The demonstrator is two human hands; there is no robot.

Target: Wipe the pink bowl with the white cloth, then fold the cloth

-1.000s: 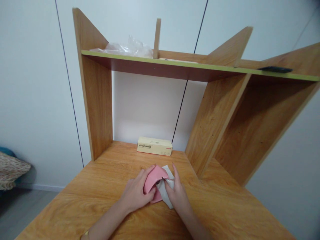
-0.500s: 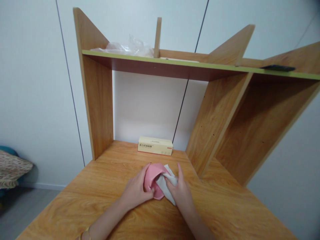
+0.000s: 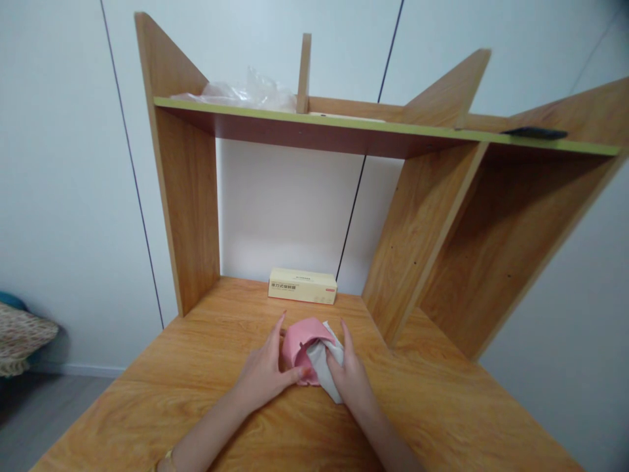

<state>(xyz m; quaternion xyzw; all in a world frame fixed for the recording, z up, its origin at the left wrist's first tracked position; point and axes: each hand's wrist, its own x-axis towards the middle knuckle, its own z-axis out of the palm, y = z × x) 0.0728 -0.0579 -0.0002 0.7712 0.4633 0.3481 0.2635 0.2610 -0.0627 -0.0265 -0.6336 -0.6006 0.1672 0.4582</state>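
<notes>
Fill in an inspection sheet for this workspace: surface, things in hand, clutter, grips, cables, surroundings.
Surface: wood-grain desk.
Things in hand: pink container, tilted, its opening towards the right grip; white cloth, partly inside that opening.
Clutter: pale box at the desk's back; clear plastic bag and dark flat object on the shelf.
Left grip: bare hand around the container's side, thumb at its rim.
Right grip: bare hand holding the cloth at the opening.
Cables: nothing seen.
Surroundings: pale wall; patterned fabric at far left; grey floor.
</notes>
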